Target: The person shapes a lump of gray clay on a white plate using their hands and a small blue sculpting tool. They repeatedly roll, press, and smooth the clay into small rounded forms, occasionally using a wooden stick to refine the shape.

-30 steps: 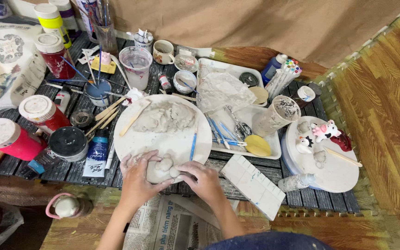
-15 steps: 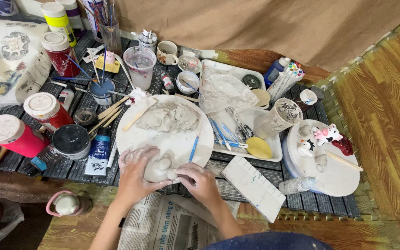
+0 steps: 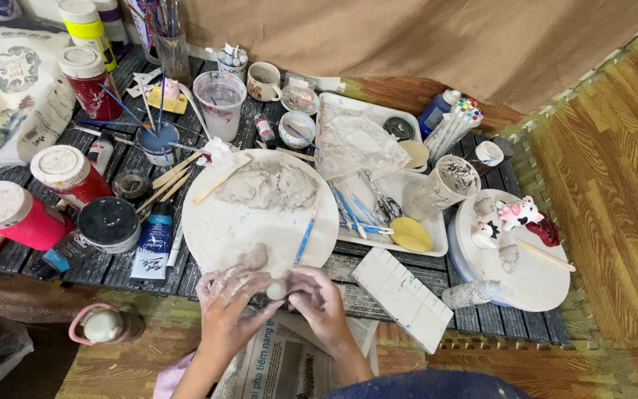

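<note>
Both my hands meet at the near rim of a round white work board (image 3: 219,229). My left hand (image 3: 229,295) and my right hand (image 3: 317,297), both smeared with grey clay, close together around a small lump of grey clay (image 3: 277,289). Another small clay lump (image 3: 256,256) lies on the board just beyond my left fingers. A larger flattened mass of grey clay (image 3: 267,186) sits at the far side of the board. A blue-handled tool (image 3: 305,238) lies on the board to the right.
Red and pink paint jars (image 3: 68,174) and a black-lidded jar (image 3: 108,220) stand at left. A white tray (image 3: 431,235) with tools and a yellow sponge lies right of the board. A turntable (image 3: 533,277) bears small painted figures. Newspaper (image 3: 282,362) lies under my wrists.
My hands have shifted slightly toward me along the board's near rim while still working the small lump. The view has drifted a little.
</note>
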